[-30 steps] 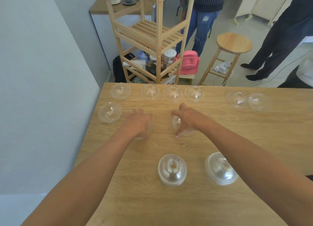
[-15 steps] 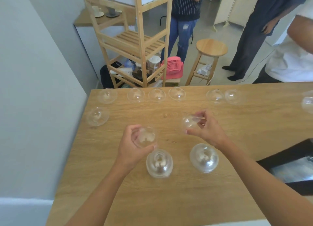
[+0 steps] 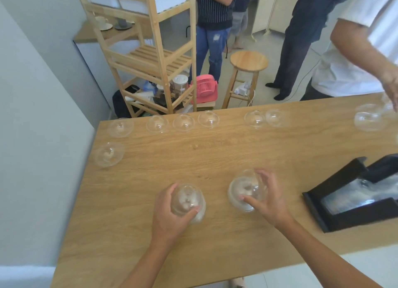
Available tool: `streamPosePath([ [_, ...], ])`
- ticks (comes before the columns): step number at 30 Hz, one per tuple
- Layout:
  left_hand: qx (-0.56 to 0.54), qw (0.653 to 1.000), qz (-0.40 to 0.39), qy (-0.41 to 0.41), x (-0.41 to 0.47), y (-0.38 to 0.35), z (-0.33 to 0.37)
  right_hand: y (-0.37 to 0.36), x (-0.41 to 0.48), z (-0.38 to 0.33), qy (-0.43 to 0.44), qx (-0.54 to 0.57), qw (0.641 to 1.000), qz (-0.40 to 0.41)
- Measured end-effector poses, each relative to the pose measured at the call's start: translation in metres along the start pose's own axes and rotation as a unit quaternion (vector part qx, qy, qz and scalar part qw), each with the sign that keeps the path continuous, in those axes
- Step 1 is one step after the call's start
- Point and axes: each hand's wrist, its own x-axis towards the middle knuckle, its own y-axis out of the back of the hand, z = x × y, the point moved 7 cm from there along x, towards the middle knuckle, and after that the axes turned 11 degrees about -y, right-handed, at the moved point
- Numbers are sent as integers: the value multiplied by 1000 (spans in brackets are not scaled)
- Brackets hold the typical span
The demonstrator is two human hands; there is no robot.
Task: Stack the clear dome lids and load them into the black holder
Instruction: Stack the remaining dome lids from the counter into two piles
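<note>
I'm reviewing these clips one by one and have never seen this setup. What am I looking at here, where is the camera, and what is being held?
There is no machine: a person works with bare hands, and the one camera sits on their head, looking forward and down. The left hand grips the top lid of the left stack of clear dome lids. The right hand cups the right stack. Both stacks stand on the wooden table. Single loose lids line the far edge. The black holder lies at the right, with clear plastic already inside. Bystanders stand beyond the table.
</note>
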Motion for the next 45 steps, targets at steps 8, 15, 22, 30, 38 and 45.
streamPosePath([
  [8, 37, 998, -44, -22, 1, -10, -2, -3, -10, 17, 20, -96, 995, -20],
  [15, 37, 999, -35, 11, -3, -6, -10, -5, -6, 16, 31, -109, 993, -23],
  [22, 33, 995, -92, 20, -4, -11, -13, -9, -8, 11, 35, -134, 990, -33],
  [30, 96, 995, 1, 27, 35, 58, -37, 6, 14, -25, 81, -123, 989, -2],
  [38, 201, 976, 48, 71, 118, 151, -72, -48, 75, -88, 136, -178, 972, -68],
  [45, 236, 962, -6, 139, 165, 173, -100, -121, 120, -120, 145, -263, 943, -147],
])
